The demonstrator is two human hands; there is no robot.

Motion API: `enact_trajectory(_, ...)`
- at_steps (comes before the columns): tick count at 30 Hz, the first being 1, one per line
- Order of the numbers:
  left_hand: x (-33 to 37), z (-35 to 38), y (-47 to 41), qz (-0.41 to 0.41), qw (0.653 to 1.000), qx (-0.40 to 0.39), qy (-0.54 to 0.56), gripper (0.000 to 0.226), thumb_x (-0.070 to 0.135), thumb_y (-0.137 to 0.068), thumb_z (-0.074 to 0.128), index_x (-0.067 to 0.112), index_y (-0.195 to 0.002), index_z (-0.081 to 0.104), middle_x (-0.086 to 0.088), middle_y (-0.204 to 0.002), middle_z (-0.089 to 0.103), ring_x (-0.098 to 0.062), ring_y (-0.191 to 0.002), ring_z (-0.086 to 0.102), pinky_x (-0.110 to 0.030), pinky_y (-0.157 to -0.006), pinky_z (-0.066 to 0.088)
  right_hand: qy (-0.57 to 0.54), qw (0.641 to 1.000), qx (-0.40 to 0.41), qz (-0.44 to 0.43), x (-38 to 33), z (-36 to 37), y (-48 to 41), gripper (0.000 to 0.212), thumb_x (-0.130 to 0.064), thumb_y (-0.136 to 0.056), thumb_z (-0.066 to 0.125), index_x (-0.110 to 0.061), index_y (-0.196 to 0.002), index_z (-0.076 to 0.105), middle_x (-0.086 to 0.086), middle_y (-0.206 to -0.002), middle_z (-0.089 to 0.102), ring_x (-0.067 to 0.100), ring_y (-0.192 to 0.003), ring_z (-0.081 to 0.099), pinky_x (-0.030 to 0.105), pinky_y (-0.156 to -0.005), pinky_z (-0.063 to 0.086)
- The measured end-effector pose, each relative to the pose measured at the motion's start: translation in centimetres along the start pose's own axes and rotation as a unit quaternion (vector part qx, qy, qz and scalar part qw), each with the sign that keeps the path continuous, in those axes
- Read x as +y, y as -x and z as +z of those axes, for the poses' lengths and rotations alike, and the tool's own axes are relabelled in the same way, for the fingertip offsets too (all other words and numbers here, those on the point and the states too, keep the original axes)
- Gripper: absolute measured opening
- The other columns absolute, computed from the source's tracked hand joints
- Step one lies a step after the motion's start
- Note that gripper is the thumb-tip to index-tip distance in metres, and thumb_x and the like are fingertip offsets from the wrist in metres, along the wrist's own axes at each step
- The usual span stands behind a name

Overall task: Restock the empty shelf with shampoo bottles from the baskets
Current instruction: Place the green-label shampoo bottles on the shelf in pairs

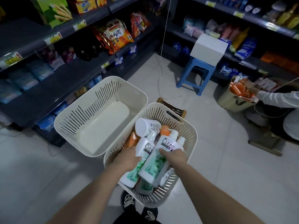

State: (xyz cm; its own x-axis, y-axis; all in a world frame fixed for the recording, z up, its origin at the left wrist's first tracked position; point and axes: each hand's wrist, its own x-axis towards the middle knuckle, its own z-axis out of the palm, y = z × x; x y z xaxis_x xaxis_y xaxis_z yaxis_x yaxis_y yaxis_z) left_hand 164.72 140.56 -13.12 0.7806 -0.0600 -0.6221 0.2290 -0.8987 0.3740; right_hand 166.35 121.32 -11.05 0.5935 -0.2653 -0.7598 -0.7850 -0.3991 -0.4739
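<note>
Hands both in the nearer basket [193,133], a cream slotted one standing on the tiled floor [218,175] right in front of the person's shoes [127,201].

Left hand [127,159]: fingers curled round the body of a white-and-green CLEAR bottle [145,146], thumb laid across its front. Firm hold.

Right hand [174,156]: clamped on a second, larger CLEAR bottle [153,167], thumb on the label face, fingers wrapped behind it.

Both bottles are tilted, tops pointing away from the person, and lie side by side, touching along their length. Cannot tell whether either is lifted clear of the pile beneath.

More stock in the same basket:
- orange bottles [133,139] at the left side
- a white round-ended container [143,126] lying on top at the far end
- another green-labelled bottle [144,185] under the two held ones

Second cream basket [77,122] stands close against the first, on its left. Its inside shows only walls and bottom.

Dark shelving [40,101] runs along the left, with blue packs and snack bags on it. Further off is a blue stool [194,73] carrying a white box [208,49]. At the right edge another person's hand [250,87] rests on orange packs in a beige bin [233,102].
</note>
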Motion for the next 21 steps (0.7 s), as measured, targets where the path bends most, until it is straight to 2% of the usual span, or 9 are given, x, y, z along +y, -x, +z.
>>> enact_trajectory(2, -0.3, 0.4, -1.1, -0.016, 0.999, -0.014, 0.040, 0.052, 0.050, -0.092, 0.050, 0.014, -0.130, 0.049, -0.005, -0.134, 0.053, -0.024, -0.111, 0.057, -0.041, -0.094, 0.048, -0.094, 0.995, -0.009, 0.023, 0.3, 0.3, -0.5, 0.030, -0.028, -0.077, 0.083, -0.006, -0.087, 0.065, 0.013, -0.083, 0.073, 0.022, -0.064, 0.069, 0.030, -0.055, 0.056)
enact_trajectory(4, -1.1, 1.4, -2.8, -0.021, 0.996, -0.018, 0.082, 0.066, 0.068, -0.079, 0.048, 0.021, -0.126, 0.053, 0.000, -0.131, 0.055, -0.022, -0.106, 0.059, -0.041, -0.091, 0.051, -0.156, 0.987, -0.010, 0.033, 0.4, 0.5, -0.9, 0.033, -0.025, -0.072, 0.087, -0.004, -0.088, 0.066, 0.013, -0.082, 0.075, 0.025, -0.065, 0.071, 0.033, -0.059, 0.057)
enact_trajectory(6, -1.7, 2.3, -4.2, -0.022, 0.992, -0.026, 0.120, 0.076, 0.082, -0.061, 0.045, 0.029, -0.114, 0.059, 0.005, -0.116, 0.064, -0.017, -0.095, 0.062, -0.039, -0.083, 0.054, -0.194, 0.980, -0.011, 0.035, 0.4, 0.7, -1.3, 0.032, -0.021, -0.070, 0.088, -0.005, -0.084, 0.065, 0.006, -0.068, 0.074, 0.021, -0.056, 0.071, 0.029, -0.052, 0.054)
enact_trajectory(8, -1.5, 2.1, -4.4, -0.032, 0.987, -0.038, 0.155, 0.076, 0.083, -0.053, 0.051, 0.031, -0.106, 0.063, 0.009, -0.102, 0.067, -0.014, -0.089, 0.063, -0.037, -0.080, 0.055, -0.223, 0.974, -0.011, 0.034, 0.1, 0.9, -1.4, 0.026, -0.015, -0.072, 0.086, -0.008, -0.076, 0.062, -0.002, -0.054, 0.070, 0.013, -0.045, 0.067, 0.023, -0.042, 0.049)
enact_trajectory(9, -1.2, 1.6, -4.1, -0.033, 0.984, -0.043, 0.172, 0.076, 0.082, -0.050, 0.056, 0.031, -0.105, 0.065, 0.011, -0.100, 0.067, -0.013, -0.088, 0.064, -0.037, -0.081, 0.055, -0.234, 0.972, -0.008, 0.034, 0.0, 1.1, -1.4, 0.025, -0.015, -0.072, 0.086, -0.010, -0.074, 0.062, -0.003, -0.053, 0.069, 0.012, -0.044, 0.067, 0.022, -0.041, 0.048)
enact_trajectory(11, -1.0, 1.0, -3.9, -0.042, 0.972, -0.055, 0.226, 0.071, 0.075, -0.048, 0.068, 0.031, -0.104, 0.067, 0.011, -0.099, 0.069, -0.012, -0.089, 0.065, -0.038, -0.083, 0.055, -0.231, 0.972, 0.006, 0.046, -0.1, 1.2, -1.5, 0.030, -0.020, -0.067, 0.090, -0.010, -0.077, 0.063, 0.001, -0.060, 0.071, 0.018, -0.052, 0.068, 0.026, -0.049, 0.051)
enact_trajectory(15, -1.2, 0.8, -3.6, -0.070, 0.941, -0.074, 0.322, 0.047, 0.048, -0.061, 0.085, 0.026, -0.099, 0.070, 0.007, -0.093, 0.074, -0.015, -0.084, 0.071, -0.039, -0.083, 0.057, -0.234, 0.971, 0.023, 0.045, 0.3, 1.5, -1.6, 0.038, -0.021, -0.059, 0.093, -0.009, -0.083, 0.066, 0.007, -0.075, 0.075, 0.025, -0.066, 0.073, 0.038, -0.067, 0.060)
enact_trajectory(19, -1.1, 1.2, -2.7, -0.070, 0.915, -0.062, 0.392, 0.037, 0.036, -0.068, 0.085, 0.023, -0.099, 0.071, 0.003, -0.092, 0.076, -0.016, -0.081, 0.073, -0.042, -0.081, 0.059, -0.246, 0.969, -0.003, -0.003, 0.7, 1.0, -1.1, 0.033, -0.018, -0.065, 0.090, -0.011, -0.088, 0.067, 0.008, -0.080, 0.076, 0.024, -0.070, 0.074, 0.032, -0.063, 0.058)
enact_trajectory(21, -0.7, 1.0, -1.7, -0.060, 0.901, -0.051, 0.426, 0.037, 0.031, -0.071, 0.084, 0.022, -0.104, 0.069, 0.002, -0.096, 0.076, -0.014, -0.083, 0.073, -0.038, -0.079, 0.059, -0.256, 0.966, -0.030, -0.028, 0.9, 0.4, -0.9, 0.034, -0.017, -0.068, 0.088, -0.011, -0.095, 0.069, 0.007, -0.083, 0.077, 0.025, -0.073, 0.075, 0.032, -0.064, 0.059)
